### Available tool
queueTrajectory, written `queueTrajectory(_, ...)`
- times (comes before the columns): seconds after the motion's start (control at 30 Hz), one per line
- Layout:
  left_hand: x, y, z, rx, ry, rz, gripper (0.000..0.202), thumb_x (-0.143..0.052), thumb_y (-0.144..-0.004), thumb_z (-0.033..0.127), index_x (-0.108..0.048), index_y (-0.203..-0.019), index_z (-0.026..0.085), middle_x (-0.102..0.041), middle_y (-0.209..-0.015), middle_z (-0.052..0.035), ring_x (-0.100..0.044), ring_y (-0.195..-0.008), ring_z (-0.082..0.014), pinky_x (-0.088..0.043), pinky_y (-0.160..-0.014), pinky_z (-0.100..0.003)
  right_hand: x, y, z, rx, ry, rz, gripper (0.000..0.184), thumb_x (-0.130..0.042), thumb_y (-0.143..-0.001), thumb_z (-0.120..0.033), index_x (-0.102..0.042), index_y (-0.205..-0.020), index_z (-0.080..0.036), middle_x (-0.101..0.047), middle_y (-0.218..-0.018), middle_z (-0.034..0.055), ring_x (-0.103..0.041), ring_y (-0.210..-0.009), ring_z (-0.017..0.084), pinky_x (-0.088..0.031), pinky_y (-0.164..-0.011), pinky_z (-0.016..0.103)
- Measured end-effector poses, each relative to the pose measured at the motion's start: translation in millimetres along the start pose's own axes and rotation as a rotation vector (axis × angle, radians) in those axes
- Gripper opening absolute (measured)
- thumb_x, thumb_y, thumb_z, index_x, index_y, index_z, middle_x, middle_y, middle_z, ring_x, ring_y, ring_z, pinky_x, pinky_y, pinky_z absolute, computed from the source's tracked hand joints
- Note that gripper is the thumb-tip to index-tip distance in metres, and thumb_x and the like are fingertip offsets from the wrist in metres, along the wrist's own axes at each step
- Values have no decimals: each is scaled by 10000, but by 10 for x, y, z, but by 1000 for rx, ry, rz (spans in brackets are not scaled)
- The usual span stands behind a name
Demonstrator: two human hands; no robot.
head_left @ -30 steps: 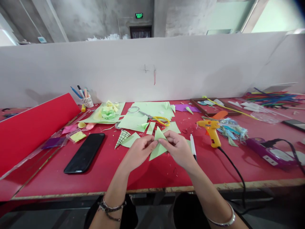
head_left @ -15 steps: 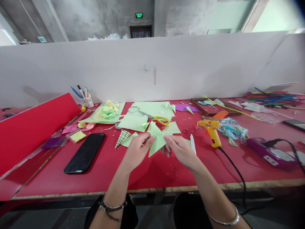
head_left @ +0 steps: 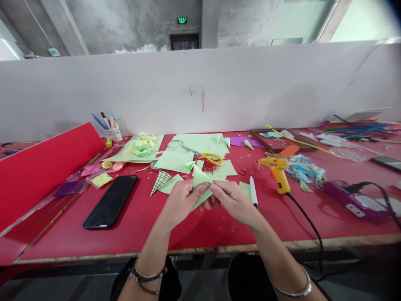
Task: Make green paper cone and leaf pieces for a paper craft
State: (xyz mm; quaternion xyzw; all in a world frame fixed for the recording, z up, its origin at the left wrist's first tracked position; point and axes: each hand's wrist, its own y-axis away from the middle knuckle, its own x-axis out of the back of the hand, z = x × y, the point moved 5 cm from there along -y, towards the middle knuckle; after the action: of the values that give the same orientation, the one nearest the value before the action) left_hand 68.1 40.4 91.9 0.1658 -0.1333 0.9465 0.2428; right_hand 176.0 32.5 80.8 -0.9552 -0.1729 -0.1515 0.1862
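A piece of light green paper (head_left: 200, 177), partly rolled over on itself to a point at the top, is between my two hands above the red table. My left hand (head_left: 183, 200) pinches its left side, thumb on top. On the right edge, my right hand (head_left: 230, 196) grips it with thumb and fingers, its other fingertips showing beneath. Just beyond lie scissors with yellow handles (head_left: 212, 159), a red-handled tool (head_left: 205, 165) and a small green paper cone (head_left: 189, 165). A grid-patterned paper cone (head_left: 161, 182) rests left of my left hand, a white marker (head_left: 253, 191) right of my right hand.
On the red table (head_left: 125, 244), a black phone (head_left: 110, 201) lies at left near a red board (head_left: 44, 167). At right are a yellow glue gun (head_left: 277, 171) with a black cord and a purple power strip (head_left: 355, 200). Green sheets (head_left: 200, 142) lie before a white partition (head_left: 150, 92).
The green paper was flatter and showed a wide face; now its right side is curled over into a narrower cone-like shape. My hands have come closer together.
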Motion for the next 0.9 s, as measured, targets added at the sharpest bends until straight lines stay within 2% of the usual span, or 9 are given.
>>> queueTrajectory(0.17, 9, -5, 4, -12, 24, -38, 458, -343, -854, 413, -624, -618, 140, -629, -608, -13, -571, -566, -124, -434, -583, -207, 50, 10, 2, 14, 57, 7, 385, -316, -885, -336, -496, -586, -174, -559, -542, -16, -470, -483, 76, -382, -506, 192)
queueTrajectory(0.27, 58, -10, -31, 12, -29, 67, 438, -392, -820, 455, -624, -617, 144, -605, -562, -1, -556, -576, -138, -420, -559, -213, 82, 13, 25, 2, 75, 37, 393, -313, -883, -349, -493, -581, -172, -538, -528, -15, -471, -472, 77, -378, -493, 197)
queueTrajectory(0.4, 81, -2, -69, 28, -70, 172, 432, -431, -800, 463, -595, -560, 144, -551, -467, 21, -499, -472, -108, -363, -460, -197, 86, 12, 54, -18, 39, 59, 422, -307, -879, -371, -455, -536, -173, -514, -488, -15, -474, -455, 80, -376, -481, 202)
queueTrajectory(0.53, 29, 13, -76, 36, -47, 118, 440, -415, -823, 434, -579, -536, 145, -458, -378, 46, -414, -355, -69, -286, -384, -185, 68, 22, 62, -31, 53, 23, 405, -340, -863, -398, -483, -560, -170, -511, -494, -16, -477, -470, 88, -371, -478, 206)
queueTrajectory(0.63, 2, 17, -62, 21, -29, 89, 417, -420, -826, 419, -585, -564, 140, -425, -383, 54, -390, -343, -59, -262, -375, -184, 60, 31, 69, -47, 77, 8, 407, -341, -860, -413, -507, -582, -166, -505, -490, -19, -473, -467, 88, -360, -472, 205)
queueTrajectory(0.73, -3, 7, -48, 9, 2, 91, 380, -430, -826, 400, -549, -579, 137, -463, -420, 48, -419, -376, -61, -290, -401, -178, 86, 26, 79, -66, 120, 79, 434, -336, -864, -413, -504, -552, -163, -483, -458, -25, -454, -440, 80, -346, -464, 200)
queueTrajectory(0.83, -45, -11, -43, 6, 94, 3, 284, -431, -831, 383, -541, -717, 146, -547, -517, 30, -486, -451, -79, -366, -468, -181, 130, 17, 93, -82, 144, 179, 442, -346, -861, -415, -491, -527, -163, -468, -442, -29, -437, -418, 74, -334, -449, 200)
queueTrajectory(0.9, -44, -19, -46, 1, 111, -14, 255, -447, -824, 375, -529, -741, 148, -547, -536, 28, -495, -474, -82, -388, -497, -185, 151, 14, 98, -85, 137, 211, 442, -348, -858, -419, -476, -520, -165, -475, -452, -25, -441, -422, 77, -335, -449, 203)
